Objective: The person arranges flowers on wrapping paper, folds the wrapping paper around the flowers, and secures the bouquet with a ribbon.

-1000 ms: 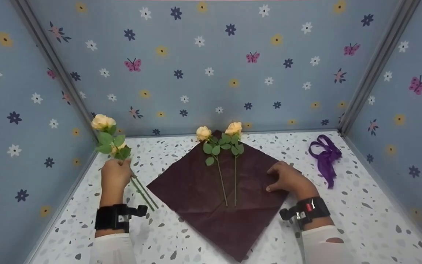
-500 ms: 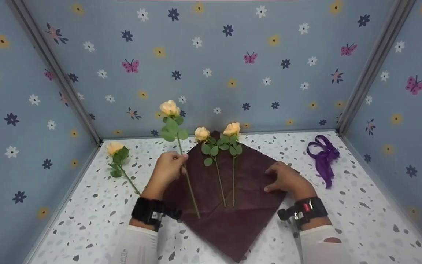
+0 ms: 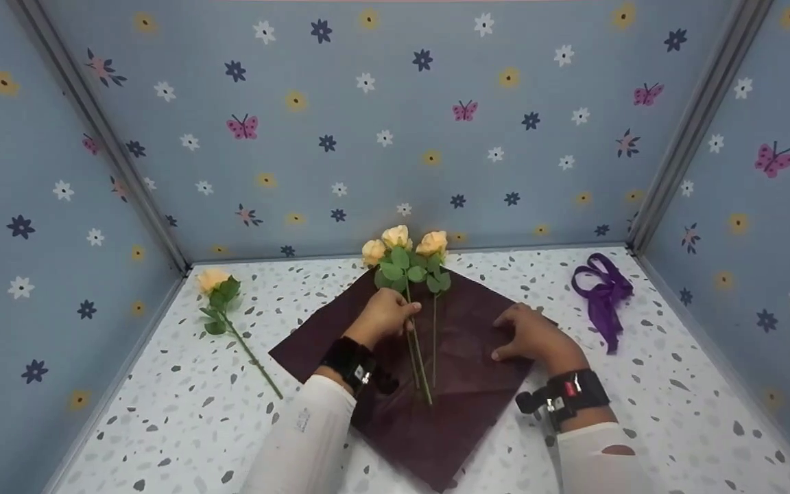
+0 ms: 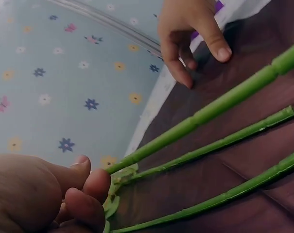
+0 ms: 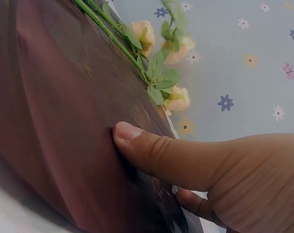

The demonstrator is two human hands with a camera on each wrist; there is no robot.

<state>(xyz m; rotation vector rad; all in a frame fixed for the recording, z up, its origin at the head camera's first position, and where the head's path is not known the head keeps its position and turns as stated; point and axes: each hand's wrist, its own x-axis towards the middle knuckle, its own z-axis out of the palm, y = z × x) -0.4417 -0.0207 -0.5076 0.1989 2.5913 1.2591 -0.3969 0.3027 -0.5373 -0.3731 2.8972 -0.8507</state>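
One rose (image 4: 205,114) is in the grasp of the left hand (image 3: 388,312), its stem pinched between thumb and fingers, with the flower beyond the fingertips and the cut end running back past them towards the person. It is held over the dark paper (image 3: 463,357); the left wrist view shows its stem raised above the two others, though whether the cut end touches anything I cannot tell. The step in hand seems to be adding this rose to the pair on the paper. The next move would call for lowering the stem alongside them, then easing the pinch without dragging the neighbours.

The held rose looks fresh and full: pale peach petals, broad green leaves just ahead of the fingers, and a straight, bare, jointed green stem.

Close by the left fingers lie the left-hand rose (image 3: 374,252) and the right-hand rose (image 3: 432,243), flowers towards the wall (image 3: 340,103). The right hand (image 3: 535,334) grasps nothing; its thumb and bent fingers are spread apart, resting on the paper near its edge. Well to the left of the left fingers, a spare rose (image 3: 223,295) lies on the table (image 3: 182,398). Beyond the right fingers is a purple ribbon (image 3: 604,295).
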